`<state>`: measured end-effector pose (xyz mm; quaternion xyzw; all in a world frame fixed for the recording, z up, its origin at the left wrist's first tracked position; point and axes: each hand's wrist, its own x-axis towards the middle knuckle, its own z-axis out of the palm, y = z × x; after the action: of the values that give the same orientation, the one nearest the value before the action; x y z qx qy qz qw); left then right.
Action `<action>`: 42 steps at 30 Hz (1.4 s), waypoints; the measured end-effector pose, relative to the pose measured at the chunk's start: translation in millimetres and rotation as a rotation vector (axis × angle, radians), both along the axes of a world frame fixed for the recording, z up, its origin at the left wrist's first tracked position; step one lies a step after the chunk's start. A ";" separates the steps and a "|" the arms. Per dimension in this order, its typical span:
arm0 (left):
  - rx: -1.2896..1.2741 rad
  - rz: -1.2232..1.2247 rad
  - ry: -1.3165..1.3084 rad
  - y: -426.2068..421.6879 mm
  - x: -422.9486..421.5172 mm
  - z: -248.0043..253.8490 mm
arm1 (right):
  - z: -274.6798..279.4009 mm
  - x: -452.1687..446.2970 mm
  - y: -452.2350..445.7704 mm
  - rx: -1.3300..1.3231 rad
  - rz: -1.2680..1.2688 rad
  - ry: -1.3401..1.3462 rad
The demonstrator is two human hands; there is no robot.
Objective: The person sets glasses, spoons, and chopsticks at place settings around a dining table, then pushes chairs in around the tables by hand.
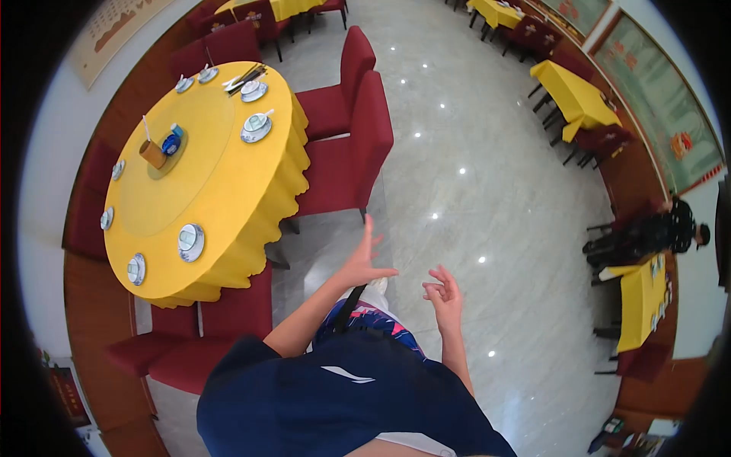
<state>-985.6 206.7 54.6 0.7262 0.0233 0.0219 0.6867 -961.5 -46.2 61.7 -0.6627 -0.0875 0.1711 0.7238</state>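
Observation:
My left hand point(361, 261) is held out in front of my body with its fingers spread and nothing in it. To its right, my right hand point(444, 295) is raised with its fingers loosely bent and apart, also holding nothing. The two hands do not touch each other. Closest to my left hand is a dark red chair point(341, 171) beside a round table with a yellow tablecloth point(228, 198). Several place settings lie around its edge, among them a saucer with a cup point(256, 127). Dark chopsticks point(247, 78) are bunched near the far edge.
A brown holder point(152, 154) and a blue item point(171, 143) stand mid-table. Red chairs point(236, 308) sit close on my left. Glossy grey floor point(487, 206) stretches ahead. Along the right wall are yellow-covered tables point(572, 93) and a person in dark clothes point(647, 232).

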 end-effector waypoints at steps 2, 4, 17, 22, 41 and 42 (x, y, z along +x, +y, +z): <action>-0.031 0.022 -0.057 3.6 50.4 1.1 | 10.0 43.0 11.6 0.031 0.011 -0.031; 0.115 -0.023 -0.112 9.2 97.5 -9.8 | 4.1 90.1 14.7 -0.059 0.090 -0.032; 0.198 0.126 -0.161 39.0 317.4 -1.2 | -60.7 411.6 52.4 0.147 0.307 0.073; -0.166 0.406 -0.051 26.8 430.4 0.7 | -33.8 548.0 74.4 0.122 0.490 0.015; -0.187 0.481 -0.059 148.6 772.4 -26.3 | -37.5 955.5 251.7 0.071 0.848 -0.118; -0.246 0.447 -0.028 167.1 793.3 -27.4 | -30.0 965.9 268.2 0.109 0.804 0.001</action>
<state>-192.3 373.7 27.2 0.6138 0.1763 0.1804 0.7481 4.4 222.1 31.6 -0.5362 -0.3481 0.4358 0.6336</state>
